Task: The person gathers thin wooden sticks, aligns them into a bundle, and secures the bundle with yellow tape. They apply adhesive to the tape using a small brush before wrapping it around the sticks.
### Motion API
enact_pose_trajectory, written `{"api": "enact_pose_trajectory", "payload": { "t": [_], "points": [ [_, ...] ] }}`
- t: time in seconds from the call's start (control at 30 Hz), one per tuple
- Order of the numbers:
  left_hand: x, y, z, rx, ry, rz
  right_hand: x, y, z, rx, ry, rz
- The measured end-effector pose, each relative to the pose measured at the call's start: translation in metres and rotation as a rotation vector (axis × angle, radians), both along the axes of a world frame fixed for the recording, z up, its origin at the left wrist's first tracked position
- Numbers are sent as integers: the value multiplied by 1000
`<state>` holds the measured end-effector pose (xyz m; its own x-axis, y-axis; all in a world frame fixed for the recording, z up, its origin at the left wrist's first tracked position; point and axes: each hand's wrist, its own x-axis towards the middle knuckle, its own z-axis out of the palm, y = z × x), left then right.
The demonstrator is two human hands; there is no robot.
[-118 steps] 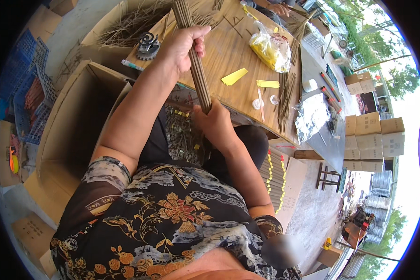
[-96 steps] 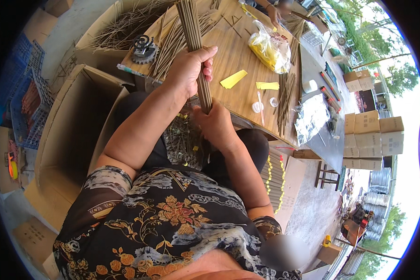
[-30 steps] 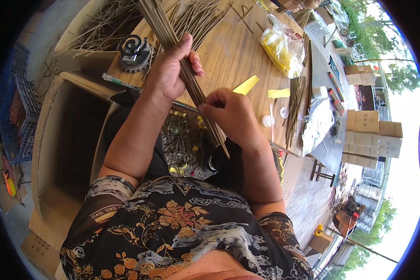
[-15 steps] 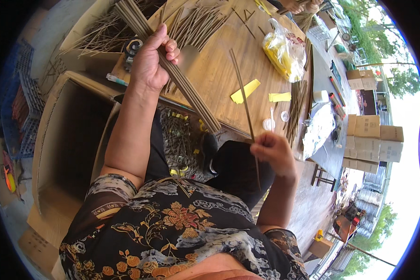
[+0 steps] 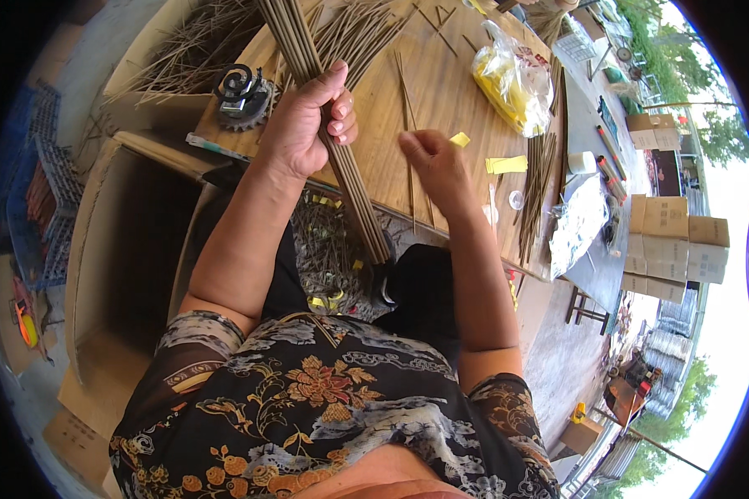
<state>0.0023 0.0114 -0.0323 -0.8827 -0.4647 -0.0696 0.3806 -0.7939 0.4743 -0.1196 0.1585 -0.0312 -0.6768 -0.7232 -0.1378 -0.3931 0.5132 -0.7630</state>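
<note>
My left hand [image 5: 312, 125] is wrapped round a bundle of thin brown sticks [image 5: 359, 200], which slants from the tabletop down toward my lap. To its right, my right hand [image 5: 441, 170] is closed in a pinch over the table's near edge. A single thin brown stick [image 5: 411, 195] passes at its fingertips and looks held there, though the contact is small. Another thin stick runs close beside it, partly behind the hand. Behind the left hand, more loose sticks [image 5: 362, 37] lie heaped on the wooden table [image 5: 441, 91].
A black toothed metal device [image 5: 243, 96] sits at the table's left corner. Yellow paper strips [image 5: 506, 165] and a plastic bag of yellow material [image 5: 512, 87] lie to the right. An open cardboard box [image 5: 125, 249] stands at my left. Someone else's hands show at the far edge.
My left hand has moved right with the bundle, which now stands steeper. My right hand has gone up and left, nearer the bundle, over a yellow strip that is now mostly hidden.
</note>
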Motion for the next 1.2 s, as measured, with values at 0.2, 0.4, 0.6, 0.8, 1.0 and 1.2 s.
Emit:
{"api": "enact_pose_trajectory", "payload": {
  "t": [0.2,0.4,0.6,0.8,1.0,1.2],
  "points": [
    [-2,6,-1,5,105,-141,66,2,-3,-64,-992,340],
    [-2,8,4,-34,-183,170,78,-3,-7,54,89,185],
    [-4,11,0,-74,-85,134,78,-5,5,64,-76,179],
    [-3,20,1,-83,-126,77,71,-7,-9,-44,-118,189],
    [0,17,5,-135,-138,164,75,2,24,-234,330,80],
    [-1,19,3,-183,-129,152,78,1,26,-180,138,27]
  ]
}}
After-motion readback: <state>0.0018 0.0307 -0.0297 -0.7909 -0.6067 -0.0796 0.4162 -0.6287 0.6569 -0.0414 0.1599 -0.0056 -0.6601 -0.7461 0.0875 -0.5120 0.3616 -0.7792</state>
